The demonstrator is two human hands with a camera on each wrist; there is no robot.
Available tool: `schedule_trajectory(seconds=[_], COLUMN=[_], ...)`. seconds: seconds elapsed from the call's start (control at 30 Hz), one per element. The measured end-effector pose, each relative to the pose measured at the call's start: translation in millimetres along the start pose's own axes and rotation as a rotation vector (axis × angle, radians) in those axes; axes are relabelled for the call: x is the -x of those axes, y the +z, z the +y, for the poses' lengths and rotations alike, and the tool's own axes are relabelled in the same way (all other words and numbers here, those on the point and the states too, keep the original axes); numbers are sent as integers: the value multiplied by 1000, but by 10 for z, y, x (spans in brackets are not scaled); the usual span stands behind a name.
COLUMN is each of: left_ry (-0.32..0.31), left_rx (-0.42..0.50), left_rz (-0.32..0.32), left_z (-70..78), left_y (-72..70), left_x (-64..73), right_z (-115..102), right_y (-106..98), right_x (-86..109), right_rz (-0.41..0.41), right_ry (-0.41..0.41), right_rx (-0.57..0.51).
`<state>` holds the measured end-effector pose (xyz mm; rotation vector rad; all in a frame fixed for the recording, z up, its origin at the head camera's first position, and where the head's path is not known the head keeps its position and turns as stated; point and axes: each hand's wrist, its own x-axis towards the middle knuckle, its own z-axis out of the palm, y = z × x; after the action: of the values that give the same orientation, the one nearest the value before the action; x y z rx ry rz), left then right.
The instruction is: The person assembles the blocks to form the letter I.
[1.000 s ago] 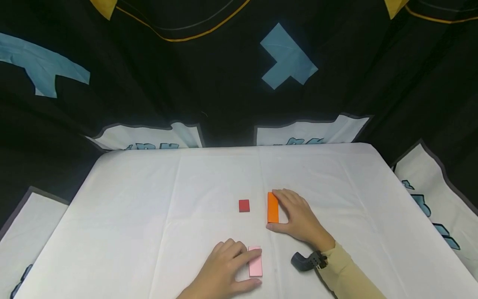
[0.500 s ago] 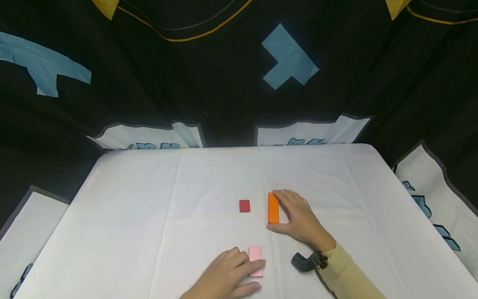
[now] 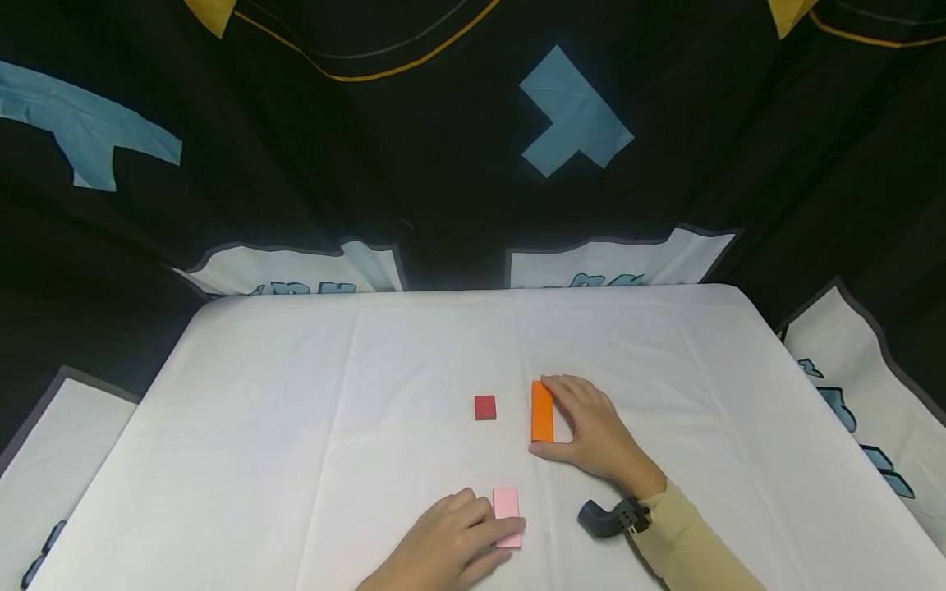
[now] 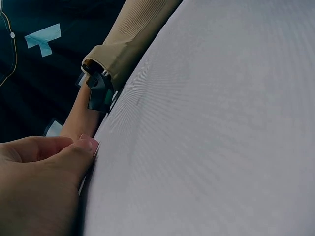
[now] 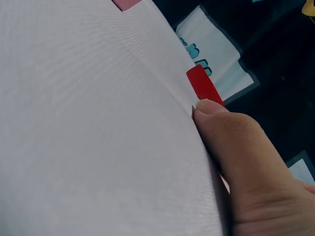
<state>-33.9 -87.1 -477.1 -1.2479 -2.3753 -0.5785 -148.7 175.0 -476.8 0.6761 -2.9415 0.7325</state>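
Observation:
My right hand [image 3: 591,423] grips an orange block [image 3: 542,410] lengthwise, thumb at the near end and fingers at the far end. Nearer to me, my left hand [image 3: 451,538] is at a pink block [image 3: 506,501]. Its index finger crosses the block, and the thumb is by the near end. In the left wrist view, thumb and finger pinch the pink block [image 4: 89,141], of which only a corner shows. A small red block [image 3: 484,408] lies left of the orange one, touched by neither hand. In the right wrist view, the thumb [image 5: 236,142] covers much of what the hand holds.
A white cloth covers the table [image 3: 244,410]. Dark curtains [image 3: 443,180] with blue and white patches hang behind and beside it. A black wrist device [image 3: 612,517] sits at the right cuff, just above the cloth.
The left index finger has slid slightly toward me and to the right across the pink block, and the thumb has drawn in. The right hand and the blocks stay in place.

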Motion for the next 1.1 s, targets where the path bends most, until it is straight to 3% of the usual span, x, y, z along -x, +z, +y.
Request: schedule_trajectory(seconds=[0.57,0.7,0.9,1.1], left_ry=[-3,18,-10,19], left_rx=[14,16,35,29], left_rz=[8,28,5,24], left_z=[5,-7,-2,-23], left_y=[-5,0,-6,5], left_x=[-7,-11,-4,1], right_z=[87,106,105,94], right_y=[-91,-86,-79,-66], right_x=[-35,-46,-46,-47], right_rz=[-46,-29,9,49], right_ry=[-73,-81,-86,-87], right_rx=[-38,-39,-56,-114])
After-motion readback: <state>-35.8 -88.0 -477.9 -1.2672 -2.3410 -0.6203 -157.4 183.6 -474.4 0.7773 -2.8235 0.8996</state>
